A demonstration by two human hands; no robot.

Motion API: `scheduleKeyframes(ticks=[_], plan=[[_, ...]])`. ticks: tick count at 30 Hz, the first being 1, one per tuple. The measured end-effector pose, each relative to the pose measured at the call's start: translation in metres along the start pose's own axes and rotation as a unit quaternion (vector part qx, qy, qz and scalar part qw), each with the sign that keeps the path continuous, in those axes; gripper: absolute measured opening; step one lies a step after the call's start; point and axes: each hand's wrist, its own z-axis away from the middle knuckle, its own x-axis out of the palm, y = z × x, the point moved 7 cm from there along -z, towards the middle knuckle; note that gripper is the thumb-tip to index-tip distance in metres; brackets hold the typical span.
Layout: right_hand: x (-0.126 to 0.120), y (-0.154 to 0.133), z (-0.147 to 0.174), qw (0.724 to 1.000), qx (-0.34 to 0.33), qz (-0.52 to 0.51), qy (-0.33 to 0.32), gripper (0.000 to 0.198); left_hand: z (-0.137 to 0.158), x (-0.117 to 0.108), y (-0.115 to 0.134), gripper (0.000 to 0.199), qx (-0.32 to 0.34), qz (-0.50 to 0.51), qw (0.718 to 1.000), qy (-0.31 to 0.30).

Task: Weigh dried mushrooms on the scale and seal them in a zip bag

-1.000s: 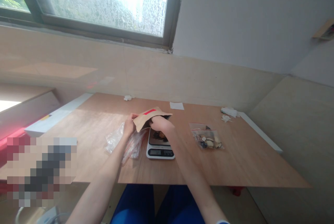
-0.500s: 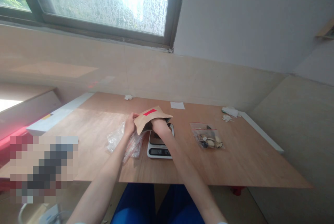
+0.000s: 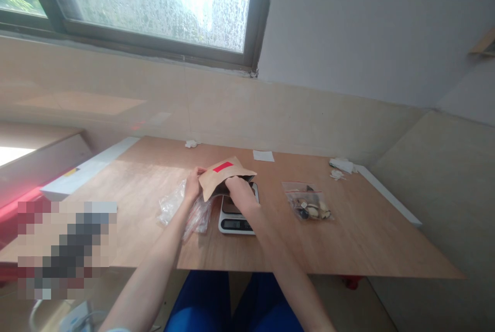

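I am gripping the brown paper pouch [image 3: 223,176] with my left hand [image 3: 192,186] while my right hand [image 3: 238,187] is reaching inside above the scale [image 3: 237,213], grasp unseen; next, careful withdrawal.

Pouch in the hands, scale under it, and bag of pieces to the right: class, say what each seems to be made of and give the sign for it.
Pouch: looks like matt brown kraft paper; dull tan face that creases, with a red label.
Scale: probably white plastic body with a dark glossy top; smooth edges, digital display.
Bag: thin clear plastic film; its contents show through.
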Motion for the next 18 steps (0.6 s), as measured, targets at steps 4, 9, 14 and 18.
scheduleKeyframes(ticks=[4,9,14,18], plan=[[-0.012,-0.007,0.006,0.998,-0.027,0.048,0.019,0.035,0.0,0.001,-0.002,0.024,-0.007,-0.006,1.0,-0.004],[-0.025,-0.009,0.012,0.994,-0.077,0.048,0.055,0.029,0.0,0.001,-0.001,0.027,-0.004,-0.009,1.0,-0.007],[-0.025,-0.003,0.015,0.995,-0.079,0.044,0.049,0.021,0.0,0.002,-0.002,0.026,0.002,-0.007,1.0,-0.006],[-0.024,-0.002,0.015,0.995,-0.082,0.034,0.041,0.015,-0.001,0.002,-0.003,0.026,-0.004,-0.005,1.0,-0.002]])
